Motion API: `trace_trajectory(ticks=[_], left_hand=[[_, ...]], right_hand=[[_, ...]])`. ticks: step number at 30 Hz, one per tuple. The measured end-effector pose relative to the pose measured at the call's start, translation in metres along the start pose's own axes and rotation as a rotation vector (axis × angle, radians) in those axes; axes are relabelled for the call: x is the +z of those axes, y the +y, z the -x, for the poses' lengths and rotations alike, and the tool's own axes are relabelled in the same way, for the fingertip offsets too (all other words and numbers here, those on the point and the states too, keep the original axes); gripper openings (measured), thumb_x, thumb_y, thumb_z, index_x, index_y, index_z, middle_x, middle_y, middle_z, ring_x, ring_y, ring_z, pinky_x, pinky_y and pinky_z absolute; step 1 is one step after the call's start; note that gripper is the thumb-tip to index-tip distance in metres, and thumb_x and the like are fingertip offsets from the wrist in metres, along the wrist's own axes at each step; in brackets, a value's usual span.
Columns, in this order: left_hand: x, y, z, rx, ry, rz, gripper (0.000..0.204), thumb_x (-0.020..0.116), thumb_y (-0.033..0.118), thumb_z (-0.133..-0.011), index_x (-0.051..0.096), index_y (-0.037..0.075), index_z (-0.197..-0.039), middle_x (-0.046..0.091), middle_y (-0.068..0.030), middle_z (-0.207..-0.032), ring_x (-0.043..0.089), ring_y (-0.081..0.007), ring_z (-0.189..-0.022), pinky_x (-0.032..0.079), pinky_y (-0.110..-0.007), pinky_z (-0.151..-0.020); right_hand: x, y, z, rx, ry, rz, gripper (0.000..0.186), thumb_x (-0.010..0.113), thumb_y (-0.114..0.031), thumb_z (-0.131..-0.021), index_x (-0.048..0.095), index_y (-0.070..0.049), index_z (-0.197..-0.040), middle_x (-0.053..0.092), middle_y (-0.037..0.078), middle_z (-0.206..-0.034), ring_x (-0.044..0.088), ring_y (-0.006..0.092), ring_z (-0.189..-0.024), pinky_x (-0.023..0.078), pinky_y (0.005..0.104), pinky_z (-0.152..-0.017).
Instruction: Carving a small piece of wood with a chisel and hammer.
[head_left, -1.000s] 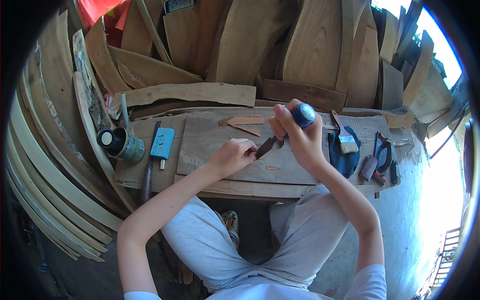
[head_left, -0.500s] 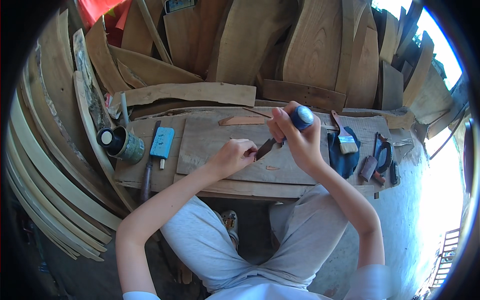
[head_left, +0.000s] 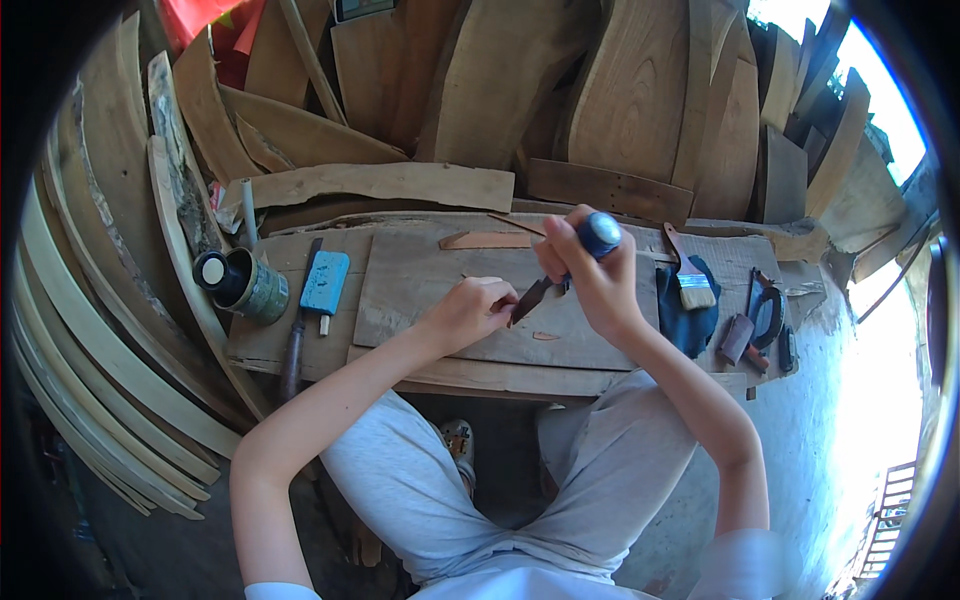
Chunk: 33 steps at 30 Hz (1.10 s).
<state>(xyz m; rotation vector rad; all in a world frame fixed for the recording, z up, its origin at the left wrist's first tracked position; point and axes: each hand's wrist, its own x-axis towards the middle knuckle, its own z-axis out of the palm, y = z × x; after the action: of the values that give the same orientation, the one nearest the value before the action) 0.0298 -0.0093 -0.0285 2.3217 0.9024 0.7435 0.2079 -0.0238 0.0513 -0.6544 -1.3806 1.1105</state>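
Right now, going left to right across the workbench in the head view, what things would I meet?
Green tin can → blue flat block → left hand → chisel blade → right hand on the blue handle → paintbrush on a dark blue cloth → small dark tools.

Chisel (head_left: 540,292) shaft mostly hidden by hands; tip contact w/ board (head_left: 430,290) unclear.
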Motion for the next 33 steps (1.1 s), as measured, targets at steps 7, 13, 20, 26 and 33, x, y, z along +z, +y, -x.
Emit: trace_trajectory(ticks=[7,13,20,26,33], left_hand=[[0.000,-0.004,0.001,-0.003,0.027,0.039,0.014,0.063,0.001,-0.078,0.062,-0.004,-0.090,0.065,-0.0145,-0.083,0.067,-0.0216,-0.077,0.054,-0.030,-0.069],[-0.004,-0.001,0.002,-0.047,0.010,0.094,0.012,0.063,0.001,-0.078,0.063,-0.004,-0.089,0.066,-0.0143,-0.084,0.068,-0.0213,-0.077,0.054,-0.028,-0.069],[-0.006,-0.007,0.001,-0.073,0.093,0.087,0.010,0.063,0.006,-0.075,0.061,-0.002,-0.081,0.063,-0.0155,-0.075,0.065,-0.0238,-0.068,0.051,-0.032,-0.064],[-0.011,-0.025,0.005,-0.242,0.165,0.094,0.010,0.064,0.008,-0.076,0.062,-0.001,-0.079,0.063,-0.0129,-0.072,0.064,-0.0192,-0.063,0.050,-0.030,-0.060],[-0.022,-0.046,0.004,-0.245,0.401,0.069,0.008,0.068,0.007,-0.075,0.064,0.000,-0.076,0.064,-0.0086,-0.068,0.062,-0.0161,-0.061,0.050,-0.027,-0.059]], right_hand=[[0.002,0.002,0.002,0.012,-0.035,0.036,0.026,0.060,-0.017,-0.091,0.050,-0.003,-0.070,0.050,-0.002,-0.057,0.043,0.0043,-0.053,0.034,0.0214,-0.048],[0.006,0.016,0.003,0.050,-0.081,0.105,0.026,0.060,-0.018,-0.091,0.052,-0.003,-0.071,0.051,-0.002,-0.058,0.046,0.0034,-0.055,0.036,0.0204,-0.049],[0.004,0.018,0.003,0.068,-0.082,0.101,0.026,0.061,-0.018,-0.090,0.052,-0.004,-0.070,0.051,-0.003,-0.058,0.045,0.0033,-0.054,0.037,0.0202,-0.049],[-0.002,0.019,0.000,0.067,-0.120,0.123,0.027,0.062,-0.019,-0.090,0.053,-0.004,-0.070,0.050,-0.003,-0.057,0.044,0.0038,-0.054,0.035,0.0209,-0.049],[-0.016,-0.007,-0.006,0.012,-0.045,0.170,0.028,0.062,-0.019,-0.090,0.052,-0.004,-0.067,0.049,-0.002,-0.055,0.043,0.0040,-0.052,0.032,0.0203,-0.047]])
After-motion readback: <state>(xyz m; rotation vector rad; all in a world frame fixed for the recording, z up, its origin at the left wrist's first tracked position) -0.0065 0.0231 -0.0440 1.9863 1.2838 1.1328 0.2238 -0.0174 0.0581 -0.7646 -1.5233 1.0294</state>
